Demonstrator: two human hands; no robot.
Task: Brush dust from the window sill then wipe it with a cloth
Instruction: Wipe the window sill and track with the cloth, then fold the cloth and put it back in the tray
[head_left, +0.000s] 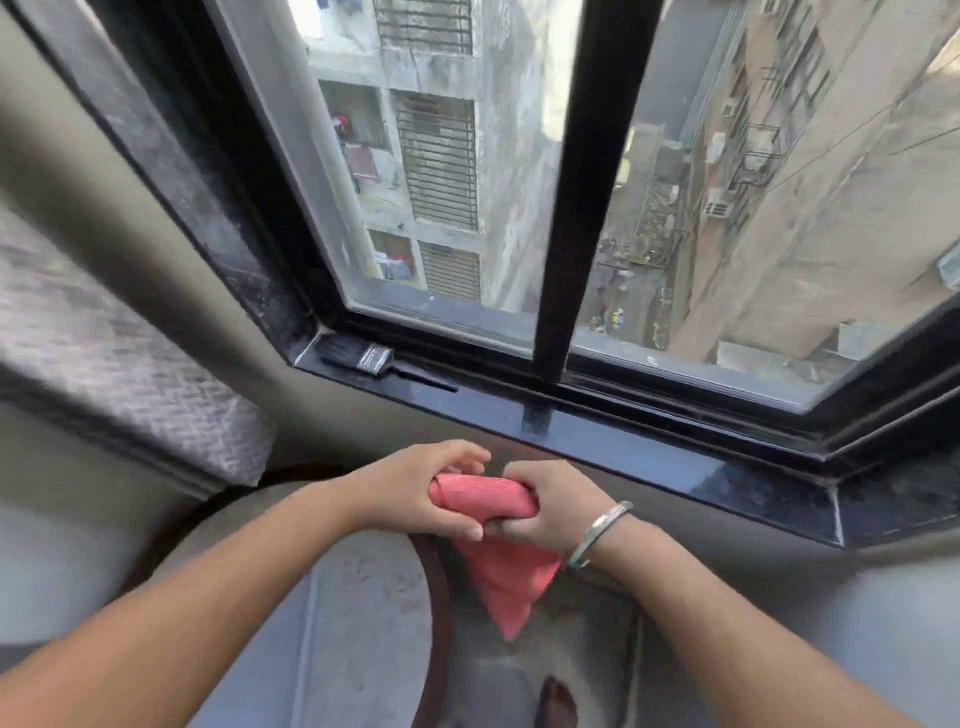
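both hands (415, 486) (556, 504) bunch a soft, seemingly woven pink cloth (498, 545).

Your cloth (500, 566) reads coral pink, the sill (649, 441) glossy black, the brush (375, 359) black with a silver band.

both forearms were bare, with no sleeves reaching into the lower part of the frame. the right hand (558, 501) wore a thin, rounded silver metal bangle (597, 535) at the wrist, lower right of centre. the left hand (415, 491) wore nothing.
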